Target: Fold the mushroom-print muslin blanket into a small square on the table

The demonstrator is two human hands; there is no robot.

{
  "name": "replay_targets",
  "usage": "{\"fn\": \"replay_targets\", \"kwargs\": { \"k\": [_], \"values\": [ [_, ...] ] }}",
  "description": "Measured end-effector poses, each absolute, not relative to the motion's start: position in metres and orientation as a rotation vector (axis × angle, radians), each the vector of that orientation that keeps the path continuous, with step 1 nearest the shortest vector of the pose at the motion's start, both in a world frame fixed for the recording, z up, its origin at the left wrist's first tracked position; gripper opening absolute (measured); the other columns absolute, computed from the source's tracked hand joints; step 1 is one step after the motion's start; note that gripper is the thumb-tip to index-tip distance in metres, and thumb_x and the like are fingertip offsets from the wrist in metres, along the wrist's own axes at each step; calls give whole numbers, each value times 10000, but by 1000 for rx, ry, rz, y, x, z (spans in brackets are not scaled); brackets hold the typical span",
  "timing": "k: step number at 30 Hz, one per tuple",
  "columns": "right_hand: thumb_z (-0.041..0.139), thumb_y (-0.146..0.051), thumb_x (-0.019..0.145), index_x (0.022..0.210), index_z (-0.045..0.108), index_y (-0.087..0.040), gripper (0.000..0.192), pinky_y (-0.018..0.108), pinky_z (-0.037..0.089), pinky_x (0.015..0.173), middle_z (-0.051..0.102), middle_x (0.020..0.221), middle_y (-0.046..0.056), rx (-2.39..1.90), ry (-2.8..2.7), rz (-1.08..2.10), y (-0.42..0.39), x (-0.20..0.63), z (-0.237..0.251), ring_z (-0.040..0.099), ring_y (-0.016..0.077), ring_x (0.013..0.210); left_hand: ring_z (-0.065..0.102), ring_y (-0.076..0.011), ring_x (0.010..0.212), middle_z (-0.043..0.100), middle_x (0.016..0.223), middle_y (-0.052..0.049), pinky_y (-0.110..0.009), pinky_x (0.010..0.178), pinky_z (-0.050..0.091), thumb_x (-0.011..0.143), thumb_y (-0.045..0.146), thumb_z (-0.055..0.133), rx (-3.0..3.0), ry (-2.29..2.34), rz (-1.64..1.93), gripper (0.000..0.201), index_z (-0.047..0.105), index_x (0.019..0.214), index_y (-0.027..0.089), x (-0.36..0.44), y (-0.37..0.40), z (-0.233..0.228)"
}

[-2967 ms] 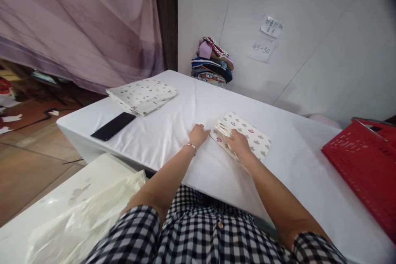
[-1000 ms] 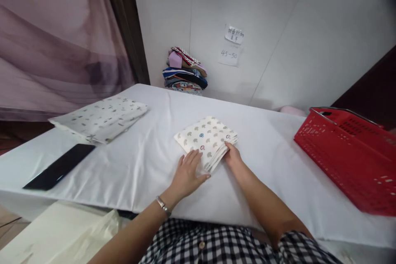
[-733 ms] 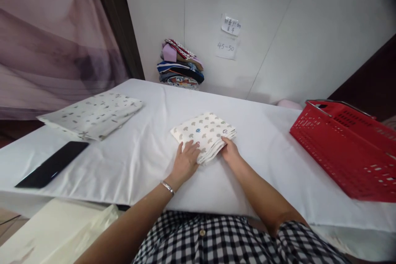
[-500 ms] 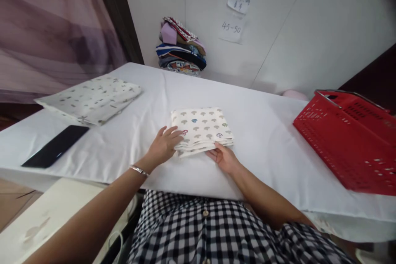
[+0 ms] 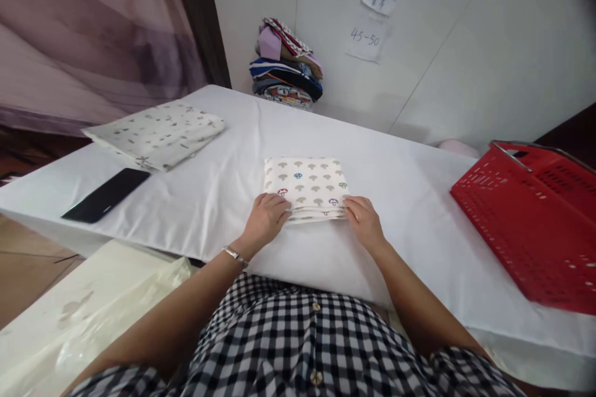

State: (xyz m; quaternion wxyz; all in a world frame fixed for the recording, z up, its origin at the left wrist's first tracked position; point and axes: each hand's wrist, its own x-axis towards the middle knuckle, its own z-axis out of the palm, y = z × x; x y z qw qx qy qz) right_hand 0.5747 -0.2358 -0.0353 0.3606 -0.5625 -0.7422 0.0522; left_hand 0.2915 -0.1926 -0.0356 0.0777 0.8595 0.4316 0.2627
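Observation:
A folded white cloth with a mushroom print (image 5: 307, 181) lies flat on the white-covered table in front of me, its layered edge towards my body. At its near left corner, my left hand (image 5: 267, 218) grips the edge with fingers curled. Opposite, my right hand (image 5: 364, 218) pinches the near right corner between thumb and fingers. The thumbs are partly hidden under or against the layers. Most mushrooms are grey, a few are red, blue, green or purple.
Another folded white cloth with small dark prints (image 5: 161, 135) lies at the table's left, behind a black flat slab (image 5: 107, 195). A red plastic basket (image 5: 526, 217) stands at the right. Folded textiles (image 5: 286, 68) are stacked by the wall beyond the white tablecloth (image 5: 400, 180).
My left hand has come off the cloth's top left side to its near left corner. My right hand has shifted from the front edge to the near right corner. The view has tilted slightly.

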Motion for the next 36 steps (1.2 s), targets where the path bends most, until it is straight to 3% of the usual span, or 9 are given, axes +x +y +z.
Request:
{"fn": "replay_targets", "kwargs": {
  "k": [6, 12, 21, 30, 36],
  "values": [
    [439, -222, 896, 1055, 646, -200, 262, 398, 413, 849, 623, 1101, 97, -1421, -2216, -12, -208, 583, -50, 514, 241, 1013, 530, -258, 1087, 649, 1041, -86, -433, 906, 351, 867, 255, 498, 2663, 1315, 642, 192, 641, 986, 206, 298, -185, -34],
    [374, -197, 909, 1038, 640, -197, 295, 366, 384, 815, 646, 1006, 85, -1406, -2136, -42, -207, 588, -48, 529, 220, 937, 531, -237, 1120, 658, 1000, -77, -411, 891, 357, 917, 229, 385, 2647, 1279, 675, 264, 647, 939, 210, 297, -183, -32],
    [388, -210, 920, 1015, 659, -212, 287, 361, 407, 801, 634, 1012, 81, -1372, -2181, 8, -223, 590, -56, 518, 216, 924, 576, -213, 946, 665, 903, -57, -381, 859, 395, 916, 238, 396, 2680, 1205, 623, 274, 666, 888, 201, 295, -191, -31],
    [435, -252, 908, 1137, 615, -223, 293, 384, 406, 819, 617, 1053, 85, -1328, -2241, 16, -221, 586, -52, 528, 224, 953, 554, -229, 1072, 655, 880, -72, -391, 897, 402, 921, 245, 369, 2555, 1279, 727, 276, 630, 851, 188, 300, -191, -31],
    [447, -284, 909, 1117, 614, -218, 275, 378, 388, 818, 611, 1069, 85, -1305, -2299, 9, -222, 587, -48, 523, 227, 964, 577, -221, 926, 639, 872, -79, -388, 855, 415, 918, 249, 375, 2617, 1317, 684, 248, 607, 874, 172, 301, -194, -33]
  ]
}}
